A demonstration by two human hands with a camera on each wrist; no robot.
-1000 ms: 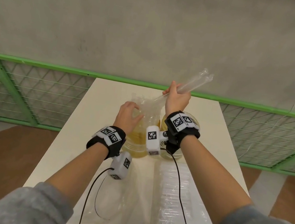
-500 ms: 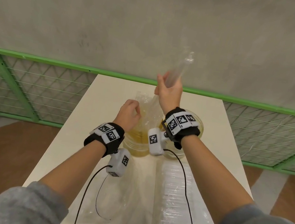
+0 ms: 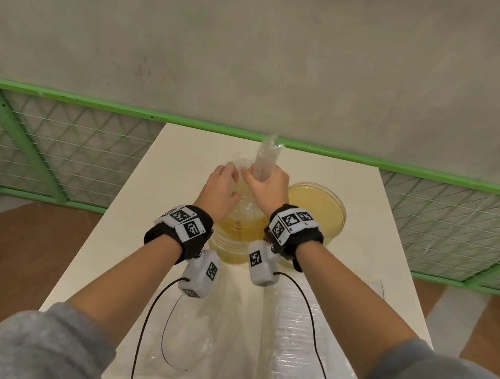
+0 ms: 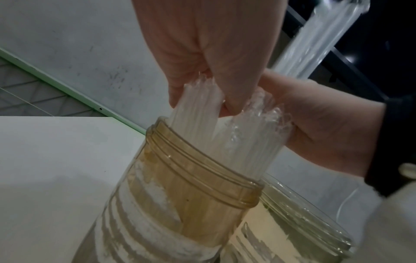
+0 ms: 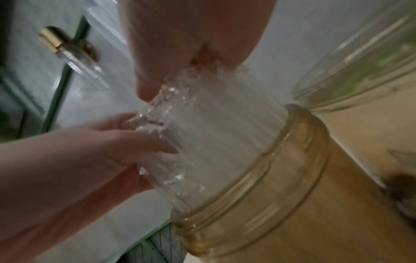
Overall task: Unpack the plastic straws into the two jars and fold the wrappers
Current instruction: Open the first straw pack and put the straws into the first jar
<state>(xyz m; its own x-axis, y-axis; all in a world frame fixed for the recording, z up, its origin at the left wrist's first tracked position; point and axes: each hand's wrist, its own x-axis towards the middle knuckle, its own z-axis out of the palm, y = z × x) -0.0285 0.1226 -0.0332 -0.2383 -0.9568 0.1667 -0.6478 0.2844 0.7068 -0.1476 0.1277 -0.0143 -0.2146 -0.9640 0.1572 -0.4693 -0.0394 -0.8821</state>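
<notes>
The bundle of clear plastic straws (image 4: 227,135) stands nearly upright in the amber ribbed plastic jar (image 4: 202,194), its long axis vertical with a slight lean, lower ends down inside the jar and upper ends sticking out well above the threaded rim. In the left wrist view the bundle splits into two clumps above the mouth. The left hand (image 3: 220,192) reaches in from the left; its fingers (image 4: 198,83) are curled round the top of the left clump and pinch it. The right hand (image 3: 266,190) is closed round a crinkled clear plastic wrapper (image 3: 265,159), a long sleeve that points up and slightly away from its fist; in the left wrist view the sleeve (image 4: 315,39) slants up to the right. The heel of that hand lies against the right clump of straws.

A second, wider clear yellowish jar (image 3: 317,214) stands just beside the first on its right, touching or nearly so. Both stand on the white worktop (image 3: 156,206). Nearer the person, flat clear plastic packs (image 3: 305,347) lie on the worktop under the forearms. A green metal mesh fence (image 3: 52,139) and a grey wall run behind.
</notes>
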